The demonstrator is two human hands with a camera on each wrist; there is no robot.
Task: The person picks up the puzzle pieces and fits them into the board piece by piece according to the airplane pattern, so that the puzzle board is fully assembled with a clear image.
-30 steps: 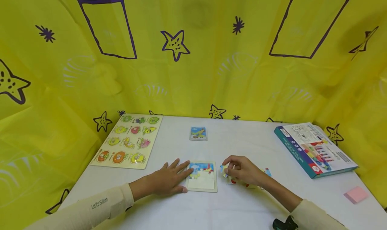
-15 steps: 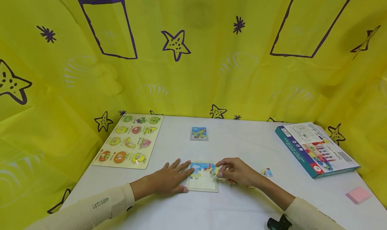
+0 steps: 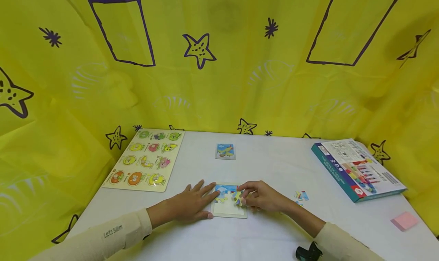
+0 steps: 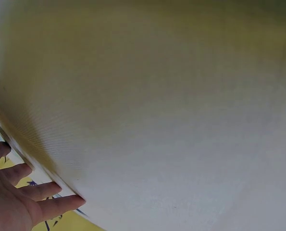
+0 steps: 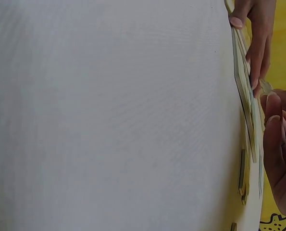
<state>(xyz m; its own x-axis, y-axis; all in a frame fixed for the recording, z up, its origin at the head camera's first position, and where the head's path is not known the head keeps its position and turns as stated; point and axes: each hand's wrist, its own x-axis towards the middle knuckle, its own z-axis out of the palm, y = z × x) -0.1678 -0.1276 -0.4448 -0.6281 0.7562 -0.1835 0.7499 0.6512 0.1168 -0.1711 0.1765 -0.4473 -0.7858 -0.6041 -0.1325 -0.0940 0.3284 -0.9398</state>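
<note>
right hand (image 3: 262, 196) pinches a puzzle piece (image 3: 238, 200) between thumb and fingers; from my feed i see the left hand (image 3: 192, 204) with its fingers spread, holding nothing, fingertips over the left edge of a small puzzle tray (image 3: 227, 210). around them on the white counter (image 3: 264, 162) i count a picture card (image 3: 225, 151) beyond the tray, a fruit board (image 3: 133, 188) at far left, a teal-edged box (image 3: 358, 169) at far right and a pink block (image 3: 404, 221) near its close edge. loose pieces (image 3: 302, 195) lie to the right of the tray, and the right hand and forearm hide some from me. a dark object (image 3: 308, 252) shows beside the right sleeve (image 3: 343, 242).

the pinched piece is over the tray's right side, just left of the right hand's palm; whether it touches the tray, i cannot tell. pieces fill the tray's far side, with its near part bare. both arms reach in from the near side, the left palm down, the right hand's fingers bent toward the tray.
</note>
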